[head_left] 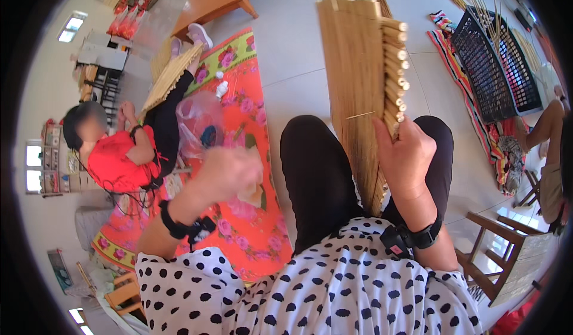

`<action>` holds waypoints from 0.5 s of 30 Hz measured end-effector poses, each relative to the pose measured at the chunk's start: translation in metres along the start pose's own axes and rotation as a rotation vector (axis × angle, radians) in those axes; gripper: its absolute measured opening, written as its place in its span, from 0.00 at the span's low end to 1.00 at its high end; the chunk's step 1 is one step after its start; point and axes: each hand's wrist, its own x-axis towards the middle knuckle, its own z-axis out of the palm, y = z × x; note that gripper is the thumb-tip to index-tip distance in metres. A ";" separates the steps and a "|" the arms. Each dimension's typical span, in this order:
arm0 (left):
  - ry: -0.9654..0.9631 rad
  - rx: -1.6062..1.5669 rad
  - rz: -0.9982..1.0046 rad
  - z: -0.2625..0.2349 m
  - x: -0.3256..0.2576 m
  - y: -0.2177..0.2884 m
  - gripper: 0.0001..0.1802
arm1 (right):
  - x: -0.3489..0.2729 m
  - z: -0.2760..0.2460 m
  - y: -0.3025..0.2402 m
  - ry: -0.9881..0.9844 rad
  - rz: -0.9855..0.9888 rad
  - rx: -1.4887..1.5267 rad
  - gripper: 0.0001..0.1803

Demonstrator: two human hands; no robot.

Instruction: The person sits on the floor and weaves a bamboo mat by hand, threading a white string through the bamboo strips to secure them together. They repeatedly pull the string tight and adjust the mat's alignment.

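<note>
My right hand (406, 156) clenches the edge of the woven reed mat (358, 78), propped upright on my lap so its strips face me, while my blurred left hand (230, 171), grip indiscernible, hovers apart over the floral floor mat (250, 96)

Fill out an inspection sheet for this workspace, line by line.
Surface: pale tiled floor, partly under an orange flowered mat.
Job's things: woven straw panel upright on the lap.
Clutter: black plastic crate with sticks; wooden stool.
Hands: right hand grips the panel's edge; left hand raised, blurred, apart from it.
Cables: nothing seen.
Surroundings: a seated person in red holds another straw panel.
</note>
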 end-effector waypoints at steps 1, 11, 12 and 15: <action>-0.005 -0.056 -0.165 -0.007 0.003 -0.006 0.11 | 0.000 0.000 0.003 0.020 0.004 -0.004 0.17; 0.297 -1.168 -0.211 0.024 0.138 0.026 0.13 | -0.006 -0.003 -0.002 -0.069 0.001 0.014 0.14; 0.165 -1.149 -0.197 0.024 0.147 0.023 0.13 | -0.006 -0.004 -0.002 -0.058 -0.011 0.022 0.14; -0.127 -1.162 -0.166 0.017 0.163 0.020 0.17 | -0.006 -0.006 -0.008 -0.048 -0.060 0.049 0.12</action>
